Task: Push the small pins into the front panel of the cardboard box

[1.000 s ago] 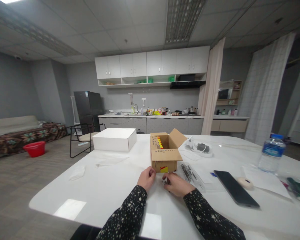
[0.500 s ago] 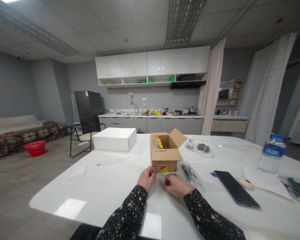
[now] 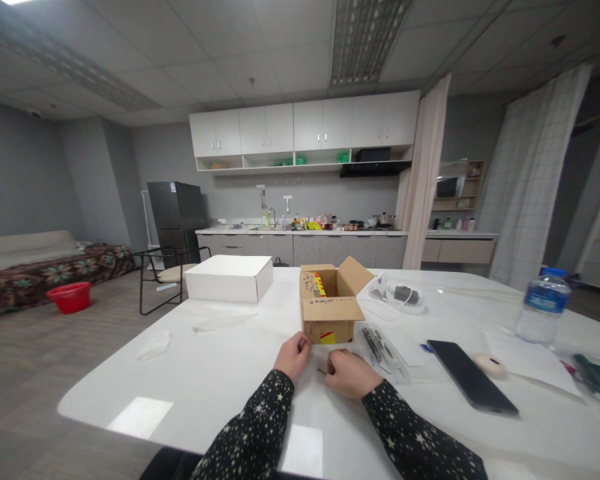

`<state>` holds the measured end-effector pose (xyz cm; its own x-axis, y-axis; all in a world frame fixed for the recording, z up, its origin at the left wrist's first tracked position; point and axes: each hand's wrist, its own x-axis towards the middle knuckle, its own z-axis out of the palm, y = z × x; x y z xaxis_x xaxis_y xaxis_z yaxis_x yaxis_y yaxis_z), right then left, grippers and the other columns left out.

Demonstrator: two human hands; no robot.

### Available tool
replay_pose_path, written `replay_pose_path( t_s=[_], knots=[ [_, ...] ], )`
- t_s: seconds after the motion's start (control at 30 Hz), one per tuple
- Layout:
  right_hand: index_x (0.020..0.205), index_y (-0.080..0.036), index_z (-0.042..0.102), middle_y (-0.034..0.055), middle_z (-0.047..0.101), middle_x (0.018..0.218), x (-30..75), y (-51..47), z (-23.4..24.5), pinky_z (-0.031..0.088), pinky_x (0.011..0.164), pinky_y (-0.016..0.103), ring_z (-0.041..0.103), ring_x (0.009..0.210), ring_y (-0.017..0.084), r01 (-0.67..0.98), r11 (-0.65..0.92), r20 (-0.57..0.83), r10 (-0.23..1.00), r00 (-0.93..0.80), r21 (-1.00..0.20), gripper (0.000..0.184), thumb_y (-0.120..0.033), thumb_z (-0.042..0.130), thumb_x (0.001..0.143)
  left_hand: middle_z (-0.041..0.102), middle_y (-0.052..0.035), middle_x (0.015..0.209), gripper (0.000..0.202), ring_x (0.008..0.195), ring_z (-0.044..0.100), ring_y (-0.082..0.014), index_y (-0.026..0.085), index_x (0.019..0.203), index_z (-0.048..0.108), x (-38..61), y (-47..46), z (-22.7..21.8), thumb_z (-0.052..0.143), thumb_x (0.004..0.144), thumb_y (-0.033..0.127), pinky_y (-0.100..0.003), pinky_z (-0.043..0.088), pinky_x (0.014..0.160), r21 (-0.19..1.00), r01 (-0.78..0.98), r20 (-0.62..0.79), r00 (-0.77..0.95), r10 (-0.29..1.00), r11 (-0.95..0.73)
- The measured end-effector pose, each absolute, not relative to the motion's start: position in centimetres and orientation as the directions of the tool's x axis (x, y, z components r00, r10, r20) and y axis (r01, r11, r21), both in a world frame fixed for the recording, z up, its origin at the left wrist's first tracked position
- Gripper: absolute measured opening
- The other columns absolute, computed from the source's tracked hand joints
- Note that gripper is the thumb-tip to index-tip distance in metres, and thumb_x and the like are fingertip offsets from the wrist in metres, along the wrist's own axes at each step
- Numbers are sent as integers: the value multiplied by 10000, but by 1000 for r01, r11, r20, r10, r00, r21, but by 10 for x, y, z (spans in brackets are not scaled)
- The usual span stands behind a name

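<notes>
An open cardboard box (image 3: 331,313) with red and yellow stickers stands in front of me on the white table (image 3: 205,387). My left hand (image 3: 293,358) is closed in a pinch near the box's front left corner; whatever its fingertips hold is hidden. Just in front of the box is my right hand (image 3: 351,375), its fingers curled. The short, thin dark stick (image 3: 321,371) pokes out from those fingers to the left, too small to name. Beside this hand lies a clear plastic case (image 3: 397,363) with several slim metal tools (image 3: 377,347).
Left of the cardboard box sits a white box (image 3: 225,280). A crumpled white cloth (image 3: 154,345) lies further left. To the right are a dark phone (image 3: 473,377), a round beige object (image 3: 489,365), a water bottle (image 3: 543,307) and a white tray with a cable (image 3: 405,297).
My right hand has shifted very slightly left with the thin stick. My left hand and the boxes look the same.
</notes>
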<state>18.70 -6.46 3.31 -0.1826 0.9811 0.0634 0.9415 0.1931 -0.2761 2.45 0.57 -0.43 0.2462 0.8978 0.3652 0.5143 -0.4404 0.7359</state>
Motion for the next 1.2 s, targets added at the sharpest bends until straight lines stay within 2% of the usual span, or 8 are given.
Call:
replay_pose_path(
  t_s=[0.23,0.67,0.97,1.2],
  knots=[
    [860,-144,702,171,720,946,177,-69,38,468,726,347,682,876,304,972,163,83,985,-151,-167,248,-231,526,710,539,19,633,129,633,508,-142,182,759,579,25,7,-6,454,792,186,-242,365,634,744,502,364,248,898,-440],
    [865,-109,719,203,723,930,172,-70,37,488,737,369,692,870,325,973,177,95,982,-165,-144,314,-279,500,719,522,25,624,135,628,492,-137,178,763,578,25,8,-7,451,806,196,-241,345,630,725,523,373,249,894,-449],
    [786,-137,681,159,719,868,176,-64,34,440,693,314,671,851,282,947,164,164,979,-122,-278,243,-301,510,726,514,27,615,131,617,490,-134,173,763,575,25,6,-4,450,802,174,-237,342,621,742,512,353,249,902,-432],
    [704,-165,628,92,705,767,188,-51,31,376,633,266,644,767,213,864,167,231,971,-61,-475,117,-253,552,718,526,19,627,126,625,494,-139,175,755,572,25,7,-4,456,798,190,-241,345,626,743,512,352,251,902,-432]
  ],
)
